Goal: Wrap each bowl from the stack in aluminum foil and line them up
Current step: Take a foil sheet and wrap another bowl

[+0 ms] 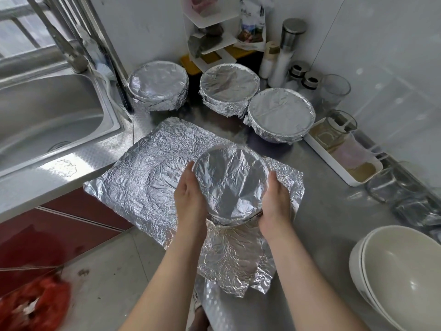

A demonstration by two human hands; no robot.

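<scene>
At the centre of my view, over the steel worktop (329,211), I hold a foil-covered bowl (230,185) between both hands. My left hand (191,199) cups its side at nine o'clock and my right hand (274,201) cups the side at three o'clock, each with fingers curled under the bowl and a thumb by the rim. Foil is stretched over the bowl's mouth and creased down its sides, and a loose flap of foil (236,259) hangs from it toward six o'clock. Under and behind the bowl a crumpled foil sheet (148,168) lies flat on the worktop, spreading out toward ten o'clock. Three wrapped bowls stand farther back, apart from one another: one at eleven o'clock (158,86), one at twelve o'clock (229,88), and one at one o'clock (280,114). A stack of bare pale bowls (401,278) sits at four o'clock, near the frame's edge. A steel sink (47,115) lies at ten o'clock, and a white tray (343,173) sits at two o'clock, beside the nearest wrapped bowl.
</scene>
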